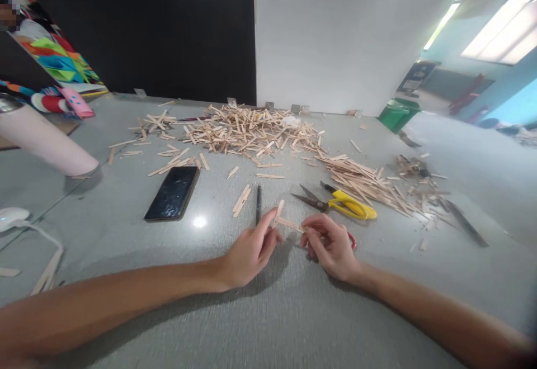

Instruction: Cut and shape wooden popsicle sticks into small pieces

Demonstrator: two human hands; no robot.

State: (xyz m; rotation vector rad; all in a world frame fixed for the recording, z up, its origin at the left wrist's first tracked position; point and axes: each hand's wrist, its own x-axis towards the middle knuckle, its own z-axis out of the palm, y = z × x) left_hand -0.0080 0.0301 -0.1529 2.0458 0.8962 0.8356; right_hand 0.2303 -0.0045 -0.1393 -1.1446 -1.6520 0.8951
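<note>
Low over the grey table, my left hand (251,251) pinches an upright wooden craft stick (280,210) between thumb and fingers. A second craft stick (291,224) runs sideways from it, and my right hand (331,246) grips its far end. The two sticks meet roughly in a T; whether they are joined I cannot tell. A dark pen (258,197) lies just beyond my left hand. Beyond my right hand are scissors (314,199) and a yellow cutter knife (352,204), close together. A red loop (352,240) shows beside my right hand, the rest of it hidden.
A big heap of craft sticks (247,128) lies at the back, another pile (361,179) to its right. A phone (173,193) and a pale bottle (50,140) are on the left. A metal blade (466,222) lies at right. Black and white panels stand behind.
</note>
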